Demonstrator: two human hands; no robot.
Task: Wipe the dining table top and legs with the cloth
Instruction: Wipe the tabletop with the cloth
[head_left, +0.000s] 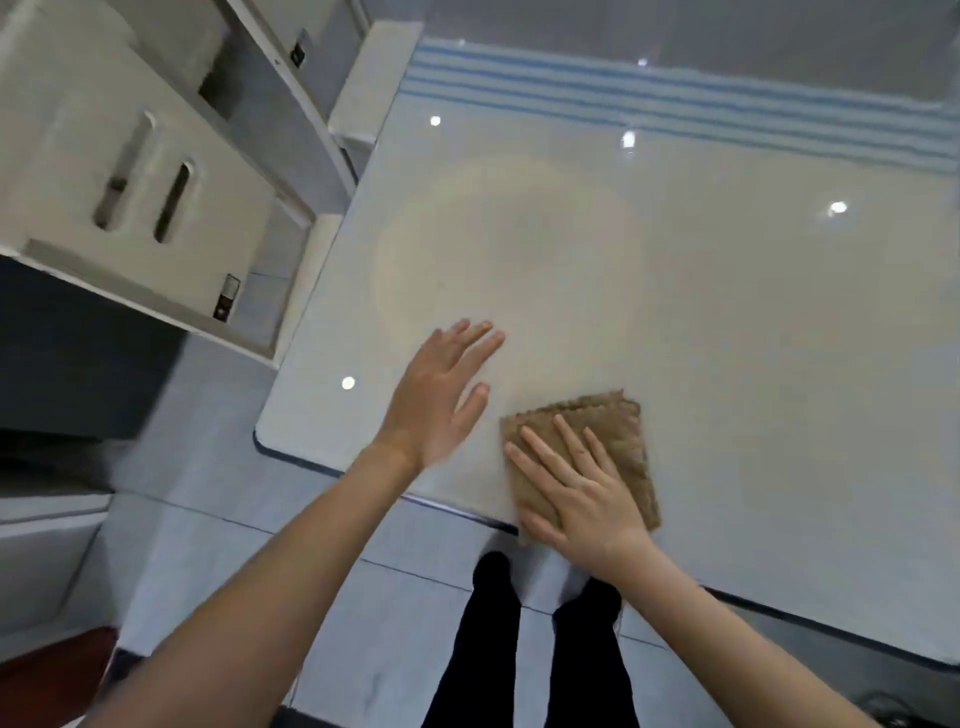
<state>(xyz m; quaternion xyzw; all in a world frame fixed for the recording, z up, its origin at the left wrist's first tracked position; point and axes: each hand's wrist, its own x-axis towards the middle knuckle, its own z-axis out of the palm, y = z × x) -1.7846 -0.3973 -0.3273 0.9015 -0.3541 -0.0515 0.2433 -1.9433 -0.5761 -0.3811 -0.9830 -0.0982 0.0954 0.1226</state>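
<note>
- Furthest from the cloth, off the counter's far side, stood a pale chair (156, 171) with two slots in its back; we left it alone.
- Our left hand (441, 395) hovered flat over the counter (701, 291), just beside the cloth, fingers (475, 338) spread wide and holding nothing.
- The cloth (618, 431), a brown folded square, lay on the counter at its near edge, one corner just past the rim.
- Our right hand (576, 499) lay palm-down on the cloth, fingers (540, 447) stretched out flat, pressing rather than gripping.
- To wipe well, we judged that the palm should keep even pressure and carry the cloth in overlapping passes away from that near edge, so the overhanging corner did not drag off the rim.
- The top looked glossy, with lamp reflections; streaks would show, so slow strokes seemed wise.
- Beyond the cloth, along the counter's far edge, ran a blue-striped band (675, 98).
- We saw no containers anywhere, so nothing held contents.
- The legs were out of sight and, we judged, not yet wiped.
</note>
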